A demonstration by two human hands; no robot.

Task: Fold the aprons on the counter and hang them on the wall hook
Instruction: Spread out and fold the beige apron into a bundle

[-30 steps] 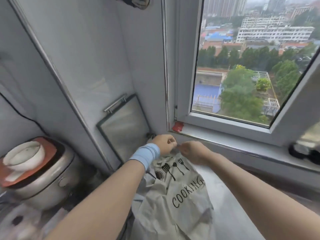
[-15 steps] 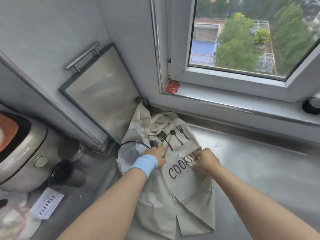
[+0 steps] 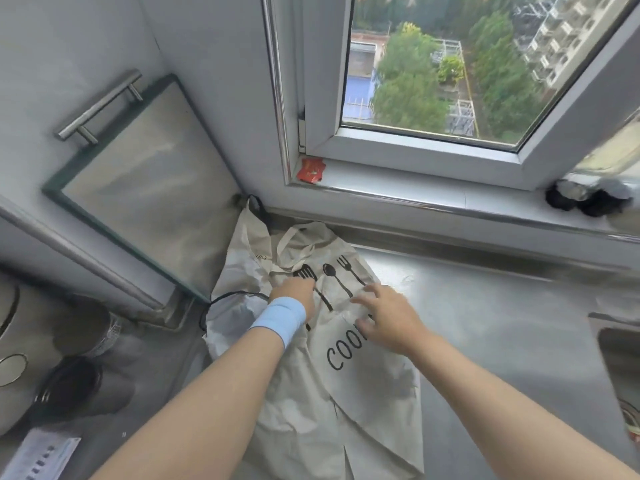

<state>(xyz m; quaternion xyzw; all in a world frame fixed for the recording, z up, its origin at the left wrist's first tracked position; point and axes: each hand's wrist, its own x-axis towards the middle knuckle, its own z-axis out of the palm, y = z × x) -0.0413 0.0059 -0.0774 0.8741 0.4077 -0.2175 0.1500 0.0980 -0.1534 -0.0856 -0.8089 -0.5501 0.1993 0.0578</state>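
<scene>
A beige apron (image 3: 349, 386) printed with black utensils and the word COOKING lies crumpled on the steel counter (image 3: 485, 334), its neck loop toward the window. My left hand (image 3: 294, 294), with a blue wristband, rests on the bib beside the spatula print; its fingers are hidden from view. My right hand (image 3: 388, 318) lies spread flat on the cloth over the lettering, fingers straight. A second pale fabric piece (image 3: 239, 265) with a black cord sits bunched under the apron's left side. No wall hook is visible.
A glass board with a metal handle (image 3: 138, 188) leans against the left wall. A rice cooker (image 3: 14, 358) and dark jars (image 3: 69, 382) stand at the left. A red packet (image 3: 311, 171) lies on the window sill. A sink edge (image 3: 616, 341) shows at the right.
The view tilted down from the window to the counter. The apron, held up by its top a second ago, now lies on the counter, and both hands rest on it.
</scene>
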